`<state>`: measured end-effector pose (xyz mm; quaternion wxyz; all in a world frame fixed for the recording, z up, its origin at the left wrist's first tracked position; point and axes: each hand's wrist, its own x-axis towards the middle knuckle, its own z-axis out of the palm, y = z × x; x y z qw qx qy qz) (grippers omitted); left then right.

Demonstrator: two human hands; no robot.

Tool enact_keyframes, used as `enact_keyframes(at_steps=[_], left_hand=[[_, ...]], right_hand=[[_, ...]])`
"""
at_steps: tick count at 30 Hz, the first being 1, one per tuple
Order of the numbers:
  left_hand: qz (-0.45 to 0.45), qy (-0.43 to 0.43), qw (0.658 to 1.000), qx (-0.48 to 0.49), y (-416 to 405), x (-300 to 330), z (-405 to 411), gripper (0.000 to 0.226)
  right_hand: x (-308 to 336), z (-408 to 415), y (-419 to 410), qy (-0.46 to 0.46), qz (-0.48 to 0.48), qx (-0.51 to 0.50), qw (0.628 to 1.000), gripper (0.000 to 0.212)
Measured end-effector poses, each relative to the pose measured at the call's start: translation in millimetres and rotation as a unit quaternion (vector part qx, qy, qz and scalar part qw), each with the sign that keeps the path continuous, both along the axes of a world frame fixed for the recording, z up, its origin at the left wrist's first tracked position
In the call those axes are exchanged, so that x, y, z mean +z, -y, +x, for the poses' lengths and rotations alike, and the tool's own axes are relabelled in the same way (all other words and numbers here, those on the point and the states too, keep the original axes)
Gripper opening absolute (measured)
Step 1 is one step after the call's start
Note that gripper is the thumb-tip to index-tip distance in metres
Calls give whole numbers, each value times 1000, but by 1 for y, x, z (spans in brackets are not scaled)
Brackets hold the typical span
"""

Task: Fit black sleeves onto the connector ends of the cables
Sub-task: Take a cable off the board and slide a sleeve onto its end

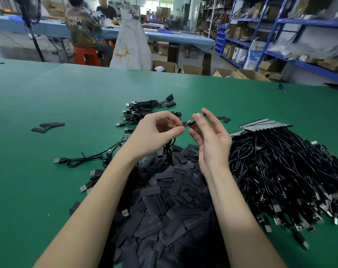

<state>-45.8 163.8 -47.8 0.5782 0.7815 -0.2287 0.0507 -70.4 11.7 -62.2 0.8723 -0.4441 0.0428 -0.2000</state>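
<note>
Both hands raised over sleeve pile (164,206): left hand (154,132) and right hand (208,136) each pinch one black sleeve (191,122).

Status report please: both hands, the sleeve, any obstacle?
Left hand and right hand both pinch one thin flat black sleeve, held above the green table. Dangling black cable under left grip. Nothing in the way.

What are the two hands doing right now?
Left hand: pinches one end of a black sleeve.
Right hand: pinches the same sleeve.
</note>
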Motion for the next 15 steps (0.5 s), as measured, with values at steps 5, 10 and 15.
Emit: enact_keyframes(at_steps=[5, 10, 15], left_hand=[[10, -2, 1000, 3, -1, 2, -2, 3], [9, 2, 1000, 8, 0, 3, -3, 4], [5, 6, 1000, 17, 0, 4, -4, 5]], right_hand=[[0, 0, -3, -6, -1, 0, 1000, 18], [0, -1, -3, -9, 2, -3, 1000, 19], [1, -1, -3, -1, -13, 5, 1000, 20]])
